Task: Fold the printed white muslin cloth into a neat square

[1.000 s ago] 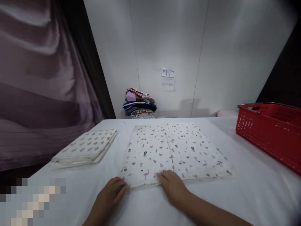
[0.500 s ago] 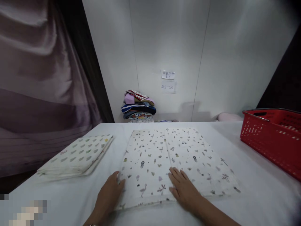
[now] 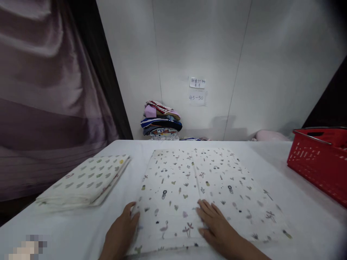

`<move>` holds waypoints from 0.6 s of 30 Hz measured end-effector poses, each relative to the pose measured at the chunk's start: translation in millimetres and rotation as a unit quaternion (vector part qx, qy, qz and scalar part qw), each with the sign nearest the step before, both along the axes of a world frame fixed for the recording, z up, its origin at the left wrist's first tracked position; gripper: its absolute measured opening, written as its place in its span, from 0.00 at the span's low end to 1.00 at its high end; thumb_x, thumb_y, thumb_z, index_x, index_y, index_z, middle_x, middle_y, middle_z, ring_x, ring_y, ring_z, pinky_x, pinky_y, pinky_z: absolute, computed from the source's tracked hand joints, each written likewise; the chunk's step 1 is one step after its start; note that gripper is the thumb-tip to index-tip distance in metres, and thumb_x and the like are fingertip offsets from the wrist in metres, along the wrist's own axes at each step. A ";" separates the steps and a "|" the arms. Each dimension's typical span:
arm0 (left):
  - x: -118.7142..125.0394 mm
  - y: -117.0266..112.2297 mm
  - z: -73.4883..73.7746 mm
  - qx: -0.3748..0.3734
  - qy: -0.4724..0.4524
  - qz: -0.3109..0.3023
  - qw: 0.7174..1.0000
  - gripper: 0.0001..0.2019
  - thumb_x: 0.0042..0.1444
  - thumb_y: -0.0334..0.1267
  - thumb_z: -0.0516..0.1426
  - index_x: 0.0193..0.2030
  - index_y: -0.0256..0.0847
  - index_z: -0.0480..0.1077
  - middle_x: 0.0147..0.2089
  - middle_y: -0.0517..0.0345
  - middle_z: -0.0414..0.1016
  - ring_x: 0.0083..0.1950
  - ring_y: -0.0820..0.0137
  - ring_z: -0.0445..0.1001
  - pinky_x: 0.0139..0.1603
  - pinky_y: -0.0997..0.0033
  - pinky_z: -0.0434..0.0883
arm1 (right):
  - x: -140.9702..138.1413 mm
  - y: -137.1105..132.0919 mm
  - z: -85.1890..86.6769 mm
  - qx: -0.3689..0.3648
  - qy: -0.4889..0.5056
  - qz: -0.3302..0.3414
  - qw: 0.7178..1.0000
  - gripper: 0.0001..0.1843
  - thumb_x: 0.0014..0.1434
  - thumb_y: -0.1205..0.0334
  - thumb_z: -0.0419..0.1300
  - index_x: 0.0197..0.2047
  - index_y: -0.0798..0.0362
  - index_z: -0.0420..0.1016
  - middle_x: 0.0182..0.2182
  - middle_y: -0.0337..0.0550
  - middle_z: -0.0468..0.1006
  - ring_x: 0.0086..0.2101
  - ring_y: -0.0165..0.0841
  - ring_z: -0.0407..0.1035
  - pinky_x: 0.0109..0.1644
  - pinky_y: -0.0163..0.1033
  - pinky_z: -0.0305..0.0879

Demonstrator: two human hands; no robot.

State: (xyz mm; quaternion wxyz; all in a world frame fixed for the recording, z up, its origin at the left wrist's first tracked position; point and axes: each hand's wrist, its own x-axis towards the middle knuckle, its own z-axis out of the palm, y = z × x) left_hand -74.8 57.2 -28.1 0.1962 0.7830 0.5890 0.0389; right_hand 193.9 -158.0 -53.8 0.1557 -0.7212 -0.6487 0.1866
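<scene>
A white cloth printed with flamingos, palm trees and small plants (image 3: pixel 173 195) lies flat and folded on the white-covered table (image 3: pixel 267 159), with a seam or fold line down its middle. My right hand (image 3: pixel 217 227) rests palm down on the cloth near its front edge, fingers stretched out. At the cloth's left front edge is my left hand (image 3: pixel 120 231), thumb and forefinger apart and touching or just beside the border. To the left lies a second folded cloth (image 3: pixel 89 177), white with rows of grey-green shapes.
A red plastic basket (image 3: pixel 317 162) with a metal handle stands on the right. Behind the table's far edge rises a pile of folded fabrics (image 3: pixel 161 121) against the wall, below two paper notes (image 3: pixel 197 98). A draped curtain (image 3: pixel 40 108) hangs at left.
The view has shifted slightly, so the basket sits farther right and the cloth appears nearer. Both hands appear slightly lower in the picture, still at about the same places on the cloth.
</scene>
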 end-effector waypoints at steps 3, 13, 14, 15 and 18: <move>-0.5 -2.3 -1.1 0.007 -0.002 0.008 1.000 0.23 0.60 0.46 0.42 0.59 0.42 0.58 0.50 0.46 0.75 0.49 0.58 0.74 0.47 0.60 0.67 | 6.8 5.2 3.0 0.019 -0.025 -0.031 0.999 0.30 0.65 0.52 0.44 0.69 0.46 0.44 0.67 0.39 0.37 0.65 0.40 0.34 0.67 0.54 0.37; -0.7 -2.8 -6.5 0.010 -0.007 0.004 1.000 0.23 0.61 0.45 0.41 0.60 0.42 0.56 0.46 0.47 0.76 0.46 0.58 0.75 0.44 0.61 0.67 | 18.9 18.0 -15.0 0.003 -0.093 -0.040 0.995 0.34 0.65 0.44 0.40 0.68 0.52 0.49 0.67 0.44 0.41 0.65 0.40 0.35 0.68 0.53 0.35; -0.8 -2.7 -6.7 0.011 -0.011 0.004 1.000 0.23 0.60 0.45 0.41 0.60 0.42 0.56 0.46 0.47 0.76 0.46 0.58 0.75 0.44 0.61 0.67 | 18.8 17.8 -13.5 -0.002 -0.091 -0.040 0.995 0.34 0.65 0.43 0.40 0.68 0.52 0.49 0.67 0.44 0.41 0.65 0.40 0.35 0.67 0.53 0.35; -1.0 -2.6 -7.0 0.010 -0.014 0.005 1.000 0.23 0.60 0.46 0.41 0.60 0.42 0.56 0.46 0.47 0.76 0.46 0.58 0.75 0.43 0.61 0.67 | 18.6 17.9 -11.4 -0.008 -0.086 -0.041 0.995 0.34 0.65 0.43 0.40 0.68 0.52 0.49 0.67 0.44 0.41 0.65 0.40 0.36 0.67 0.53 0.35; -1.4 -2.8 -8.2 0.013 -0.021 0.005 1.000 0.23 0.60 0.46 0.42 0.61 0.41 0.56 0.47 0.46 0.76 0.47 0.58 0.74 0.44 0.61 0.67 | 17.1 20.2 -4.9 -0.010 -0.078 -0.052 0.996 0.34 0.64 0.43 0.40 0.68 0.51 0.47 0.67 0.44 0.40 0.65 0.40 0.35 0.67 0.54 0.36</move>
